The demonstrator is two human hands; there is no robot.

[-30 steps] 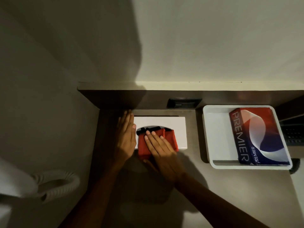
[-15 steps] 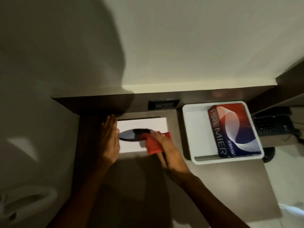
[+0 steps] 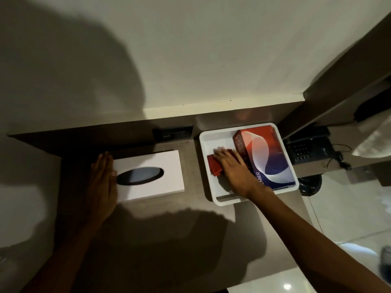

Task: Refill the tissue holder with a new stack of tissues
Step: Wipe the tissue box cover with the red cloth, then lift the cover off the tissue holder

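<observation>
Two hands are seen over a smooth brown counter [image 3: 169, 229]. The flat white tissue holder [image 3: 148, 176], with its dark oval hole, is touched at its side by the flat, open left hand [image 3: 103, 182]. A small red packet [image 3: 214, 167] is pressed under the right hand [image 3: 232, 168] in the white tray [image 3: 206, 142], beside the shiny red-and-blue tissue pack [image 3: 266, 157]. A black phone [image 3: 306, 151] sits farther right.

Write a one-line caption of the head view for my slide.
Left hand steadies the white holder while the right hand lays a red wrapper in the tray beside the tissue pack.

White tissue holder [image 3: 148, 175], white tray [image 3: 213, 182], red-and-blue swirled tissue pack [image 3: 266, 159], red wrapper [image 3: 214, 166].
</observation>
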